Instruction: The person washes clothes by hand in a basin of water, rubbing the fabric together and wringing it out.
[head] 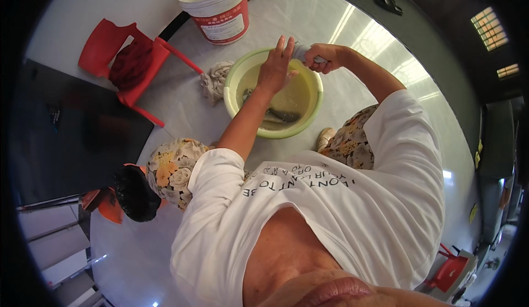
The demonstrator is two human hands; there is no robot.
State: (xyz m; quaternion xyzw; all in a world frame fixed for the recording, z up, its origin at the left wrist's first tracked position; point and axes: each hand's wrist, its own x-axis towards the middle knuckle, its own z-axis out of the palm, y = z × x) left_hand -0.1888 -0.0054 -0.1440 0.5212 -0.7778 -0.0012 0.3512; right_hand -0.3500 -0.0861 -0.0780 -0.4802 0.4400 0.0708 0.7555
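My right hand [324, 58] is closed around a bunched light-grey cloth [302, 51] at the far rim of a pale green plastic basin [231, 113]. My left hand [274, 70] is over the basin, fingers stretched and apart, its fingertips close to that cloth; whether they touch it cannot be told. Cloudy water fills part of the basin, and a dark grey wet cloth [285, 115] lies in it, partly hidden by my left forearm. On the floor against the basin's left side rests a crumpled beige cloth [215, 82].
Beyond the basin stands a white plastic bucket [221, 13] with a red label. A red plastic chair [144, 75] at the left holds a dark red cloth [131, 65]. A dark glossy panel [78, 137] is at far left. Black sandals [385, 1] lie on a dark floor strip.
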